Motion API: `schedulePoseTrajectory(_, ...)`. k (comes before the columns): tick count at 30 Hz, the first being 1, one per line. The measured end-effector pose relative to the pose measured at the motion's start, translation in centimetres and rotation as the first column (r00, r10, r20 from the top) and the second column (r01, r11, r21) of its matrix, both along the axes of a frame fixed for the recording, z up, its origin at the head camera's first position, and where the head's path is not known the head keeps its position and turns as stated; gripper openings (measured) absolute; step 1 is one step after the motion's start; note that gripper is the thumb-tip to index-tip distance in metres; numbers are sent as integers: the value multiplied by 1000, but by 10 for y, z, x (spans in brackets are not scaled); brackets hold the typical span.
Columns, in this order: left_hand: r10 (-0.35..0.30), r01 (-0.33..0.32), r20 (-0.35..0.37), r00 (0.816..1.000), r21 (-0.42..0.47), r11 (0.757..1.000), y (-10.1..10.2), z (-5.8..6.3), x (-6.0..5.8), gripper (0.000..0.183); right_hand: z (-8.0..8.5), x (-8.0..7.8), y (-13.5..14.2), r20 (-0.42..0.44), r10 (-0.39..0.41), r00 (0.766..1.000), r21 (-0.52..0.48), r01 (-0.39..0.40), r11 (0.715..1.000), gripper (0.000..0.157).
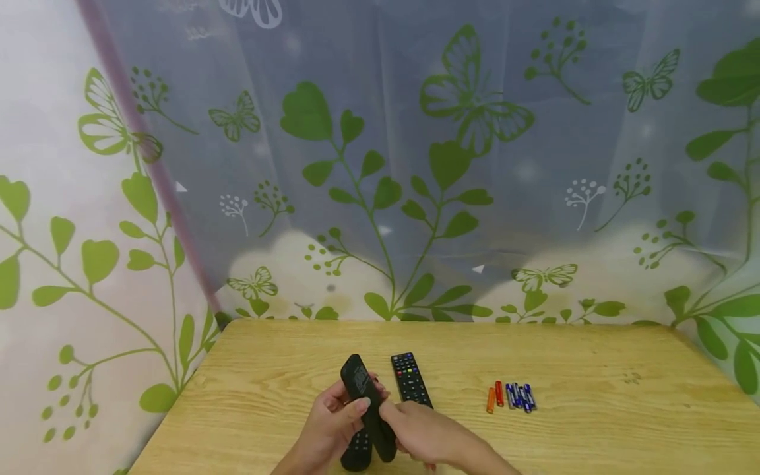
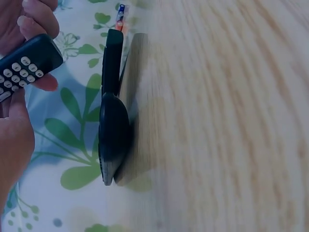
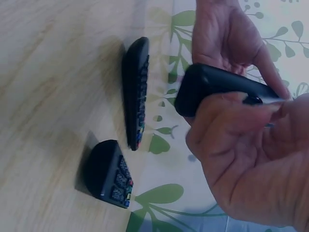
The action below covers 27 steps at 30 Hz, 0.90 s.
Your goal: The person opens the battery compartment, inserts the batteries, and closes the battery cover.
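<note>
My left hand [image 1: 332, 422] grips a black remote control [image 1: 361, 382] from the side, its thumb across the back, where small printed text shows. In the right wrist view, my right hand [image 3: 251, 159] is curled around one end of the same remote [image 3: 203, 87]. The remote is raised and tilted, its back turned toward the head camera. White buttons on its front [image 2: 21, 72] appear in the left wrist view. Under the hands, a second black remote [image 1: 357, 455] lies partly hidden on the table. A third remote [image 1: 410, 377], buttons up, lies just beyond the right hand.
To the right on the wooden table [image 1: 594, 409] lie an orange battery [image 1: 491, 400], a red battery [image 1: 499, 394] and several blue-and-silver batteries [image 1: 520, 397] in a row. A curtain [image 1: 380, 165] printed with leaves and butterflies hangs behind the table's far edge.
</note>
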<state>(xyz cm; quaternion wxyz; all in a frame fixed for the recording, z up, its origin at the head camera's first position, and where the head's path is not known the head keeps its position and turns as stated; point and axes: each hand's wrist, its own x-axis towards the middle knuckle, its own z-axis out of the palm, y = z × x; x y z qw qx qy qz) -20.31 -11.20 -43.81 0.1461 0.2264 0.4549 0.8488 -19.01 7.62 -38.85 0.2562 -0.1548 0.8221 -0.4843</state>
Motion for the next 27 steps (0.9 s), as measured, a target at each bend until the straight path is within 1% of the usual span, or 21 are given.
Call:
schedulePoseTrajectory(2,0,0,1,1000,25,1000,0,-1,-1,29,-2,1,0,-50,-16,999,20,17,1000,50)
schedulePoseTrajectory(6,-25,24,2,1000,92,995,-2,-3,-1,28,-6,2,1,-91,-37,995,39,41,998,51)
schedulePoseTrajectory(10,-56,54,9,998,136,989,-3,-3,-2,29,-6,4,2,-113,-48,992,62,56,997,51)
schedulePoseTrajectory(13,-66,64,12,998,154,986,-5,-3,-2,29,-5,5,0,-170,-75,983,84,90,992,49)
schedulePoseTrajectory(16,-70,67,13,997,161,985,-6,-4,-1,30,-5,7,-1,-253,-129,959,79,154,985,43)
schedulePoseTrajectory(18,-72,69,12,997,164,984,-7,-5,-1,30,-5,10,-1,-308,-165,937,56,191,980,37)
schedulePoseTrajectory(20,-73,69,13,997,166,984,-8,-5,-1,30,-6,12,0,-359,-188,914,21,209,978,33)
schedulePoseTrajectory(23,-78,73,21,997,176,982,-9,-5,-1,31,-9,15,1,-428,-198,882,-29,206,978,29)
schedulePoseTrajectory(25,-81,75,26,996,184,980,-10,-5,0,31,-11,16,2,-470,-195,861,-63,188,980,27)
schedulePoseTrajectory(27,-86,80,29,996,186,979,-10,-4,0,32,-12,16,2,-498,-190,846,-95,165,982,25)
